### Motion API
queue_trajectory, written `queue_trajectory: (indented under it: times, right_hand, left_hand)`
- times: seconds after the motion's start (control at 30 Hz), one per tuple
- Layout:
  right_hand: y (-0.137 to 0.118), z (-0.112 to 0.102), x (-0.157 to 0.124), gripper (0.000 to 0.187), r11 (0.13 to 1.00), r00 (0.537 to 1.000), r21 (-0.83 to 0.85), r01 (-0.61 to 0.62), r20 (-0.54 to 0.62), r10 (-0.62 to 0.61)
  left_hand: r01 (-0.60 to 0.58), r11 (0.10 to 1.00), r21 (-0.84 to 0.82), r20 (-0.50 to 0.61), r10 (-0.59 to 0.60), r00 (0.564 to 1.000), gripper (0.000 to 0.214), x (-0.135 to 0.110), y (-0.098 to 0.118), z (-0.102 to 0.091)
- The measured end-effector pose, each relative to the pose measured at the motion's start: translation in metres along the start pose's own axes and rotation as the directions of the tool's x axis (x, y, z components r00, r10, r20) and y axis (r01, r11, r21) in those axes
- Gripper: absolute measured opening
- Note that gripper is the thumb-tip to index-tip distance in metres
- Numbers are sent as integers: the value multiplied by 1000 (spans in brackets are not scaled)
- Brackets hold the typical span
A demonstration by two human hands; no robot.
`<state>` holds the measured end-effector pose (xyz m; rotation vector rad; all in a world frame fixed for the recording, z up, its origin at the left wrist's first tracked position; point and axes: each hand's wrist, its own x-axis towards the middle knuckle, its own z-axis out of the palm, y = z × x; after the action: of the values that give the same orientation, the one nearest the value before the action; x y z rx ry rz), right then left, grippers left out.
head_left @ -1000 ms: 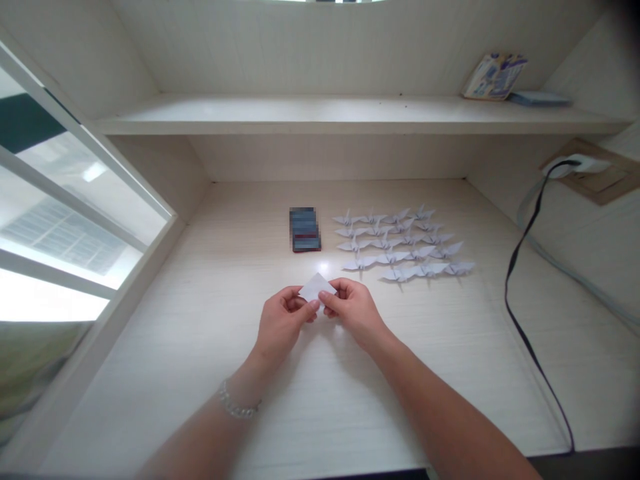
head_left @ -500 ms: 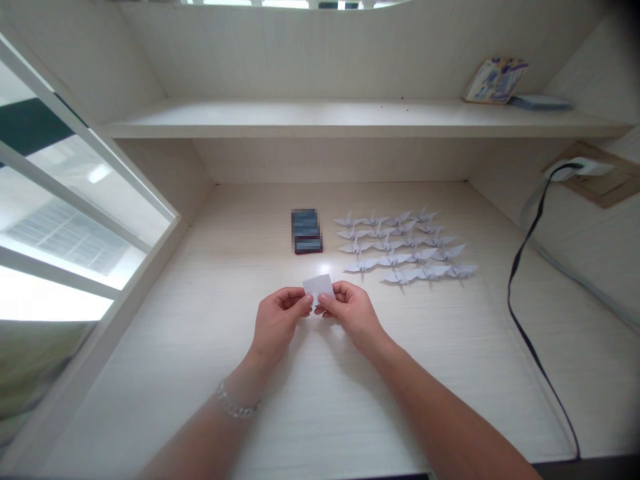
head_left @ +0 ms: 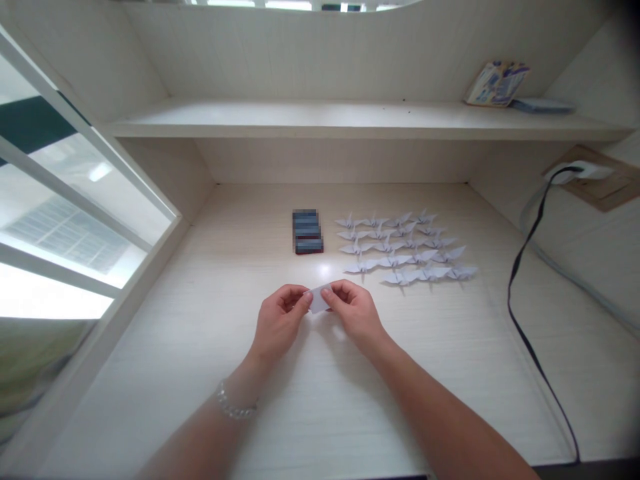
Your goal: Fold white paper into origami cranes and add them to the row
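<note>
My left hand (head_left: 279, 318) and my right hand (head_left: 354, 309) meet over the middle of the pale desk (head_left: 200, 347). Both pinch a small piece of white paper (head_left: 319, 298) between fingertips and thumbs. Little of the paper shows between the fingers. Behind and to the right of my hands, several folded white paper cranes (head_left: 406, 249) lie in rows. A small dark stack of paper (head_left: 307, 231) lies behind the hands, left of the cranes.
A black cable (head_left: 520, 280) runs from a wall plug (head_left: 575, 172) down across the right of the desk. A shelf (head_left: 350, 120) above holds a booklet (head_left: 495, 83). A window frame (head_left: 90, 193) slants along the left.
The paper stood up as a larger flap above my fingers; now it is lower and mostly covered by them. My hands stayed in place.
</note>
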<state>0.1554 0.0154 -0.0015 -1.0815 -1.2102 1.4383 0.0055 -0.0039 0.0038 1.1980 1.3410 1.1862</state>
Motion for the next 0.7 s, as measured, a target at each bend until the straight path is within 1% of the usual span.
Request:
queue_trajectory:
  times: [0.07, 0.1, 0.17, 0.23, 0.3, 0.4, 0.43, 0.5, 0.7]
  right_hand:
    - [0, -2, 0, 18, 995, 999, -99, 10, 36, -7]
    - [-1, -3, 0, 16, 987, 999, -161, 17, 45, -10]
    - [-5, -6, -1, 15, 964, 998, -262, 35, 60, -20]
    - [-10, -7, -3, 15, 937, 995, -343, 67, 89, -38]
    - [-14, -7, -5, 14, 887, 988, -447, 115, 143, -56]
    - [-20, -6, -7, 15, 786, 974, -590, 186, 214, -70]
    - [-21, -6, -8, 14, 763, 972, -616, 197, 225, -70]
    - [-23, -7, -8, 13, 749, 973, -634, 191, 226, -57]
    - [-23, -16, -3, 11, 827, 986, -553, 100, 165, -8]
  left_hand:
    - [-14, 1000, -14, -44, 14, 999, 21, 2, 0, -2]
    - [-17, 1000, -15, -45, 16, 999, 21, 2, 0, -3]
    - [-26, 1000, 18, -19, 26, 999, 20, 2, -1, -5]
    - [-44, 994, 98, 20, 42, 999, 18, 0, 0, -5]
    - [-58, 982, 182, 58, 49, 997, 18, -2, 1, -4]
    - [-63, 966, 252, 117, 34, 993, 18, -3, 3, -3]
    - [-60, 963, 262, 130, 27, 991, 18, -3, 3, -3]
    - [-48, 965, 258, 129, 15, 992, 17, -3, 2, -3]
    - [-5, 989, 151, 6, 4, 1000, 20, 4, -3, -9]
